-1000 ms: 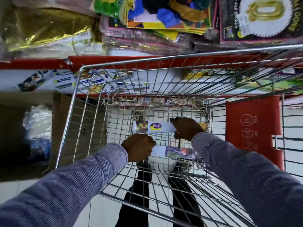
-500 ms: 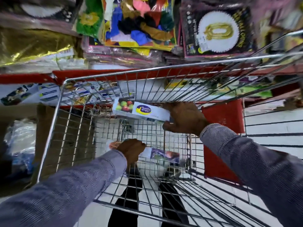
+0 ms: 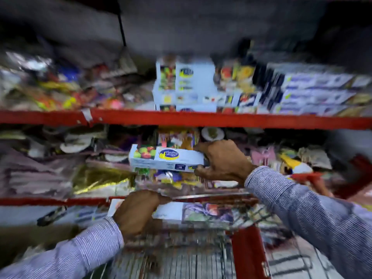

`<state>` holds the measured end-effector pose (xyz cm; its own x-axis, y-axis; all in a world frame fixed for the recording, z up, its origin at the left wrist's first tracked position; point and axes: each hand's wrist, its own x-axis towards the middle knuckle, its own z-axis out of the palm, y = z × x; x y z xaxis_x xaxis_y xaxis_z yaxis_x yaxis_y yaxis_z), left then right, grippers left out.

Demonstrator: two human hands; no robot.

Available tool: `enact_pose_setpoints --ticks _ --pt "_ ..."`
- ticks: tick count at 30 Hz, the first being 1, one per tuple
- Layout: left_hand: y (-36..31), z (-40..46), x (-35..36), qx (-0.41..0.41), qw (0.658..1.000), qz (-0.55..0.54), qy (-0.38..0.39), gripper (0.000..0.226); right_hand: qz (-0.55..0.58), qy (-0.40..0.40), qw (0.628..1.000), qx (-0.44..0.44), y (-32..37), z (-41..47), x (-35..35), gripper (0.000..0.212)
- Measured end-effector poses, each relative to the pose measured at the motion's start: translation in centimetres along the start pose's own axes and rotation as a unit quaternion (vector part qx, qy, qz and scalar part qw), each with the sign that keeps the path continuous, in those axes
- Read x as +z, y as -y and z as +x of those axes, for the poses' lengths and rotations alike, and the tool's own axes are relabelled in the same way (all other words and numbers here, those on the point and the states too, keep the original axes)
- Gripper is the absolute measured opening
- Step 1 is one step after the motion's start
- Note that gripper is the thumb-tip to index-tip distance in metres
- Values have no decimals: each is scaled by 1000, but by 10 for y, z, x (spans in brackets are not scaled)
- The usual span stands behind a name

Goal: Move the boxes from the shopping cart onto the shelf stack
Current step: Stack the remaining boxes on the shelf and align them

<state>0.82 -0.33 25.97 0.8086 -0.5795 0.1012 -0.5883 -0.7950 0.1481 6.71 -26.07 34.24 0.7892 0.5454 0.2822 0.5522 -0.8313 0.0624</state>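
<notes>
Right hand (image 3: 223, 161) grasps long box (image 3: 167, 160) by end, level, free end leading toward matching shelf stack (image 3: 185, 87). Left hand (image 3: 136, 212) clenched on second box (image 3: 193, 213) above shopping cart (image 3: 181, 256), staged for next transfer.

Person, two arms in view. Left hand (image 3: 136, 213): bare, entering from 7 o'clock. Right hand (image 3: 223, 161): bare, entering from 4 o'clock. Both sleeves: long, buttoned-shirt type, fine blue-and-white pinstripe weave, cuffs closed snug at the wrists. Motion blur softens finer detail.
</notes>
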Motion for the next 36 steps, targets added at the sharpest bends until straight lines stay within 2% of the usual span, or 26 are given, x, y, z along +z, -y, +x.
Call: enact_pose_setpoints --ticks 3,7,12,18,21,29,36 --pt "-10 21 -60 -9 1000 18 -12 65 -7 -66 998 -7 -10 23 -55 42" --pt "-13 49 -106 -11 997 72 -25 73 -39 -62 997 -7 -26 54 -96 51" --pt "-18 86 -155 -14 994 97 -38 58 -71 -53 996 19 -55 89 -127 57" --pt "-14 124 -186 1 997 76 -30 66 -47 26 993 107 -88 123 -124 58" --pt "-13 138 -195 15 997 72 -26 69 -40 45 990 129 -103 133 -114 48" --pt "-6 158 -202 34 998 29 -39 65 -6 38 990 137 -128 149 -96 52" --pt "-3 177 -200 18 997 55 -52 67 -12 18 996 82 -143 153 -96 45"
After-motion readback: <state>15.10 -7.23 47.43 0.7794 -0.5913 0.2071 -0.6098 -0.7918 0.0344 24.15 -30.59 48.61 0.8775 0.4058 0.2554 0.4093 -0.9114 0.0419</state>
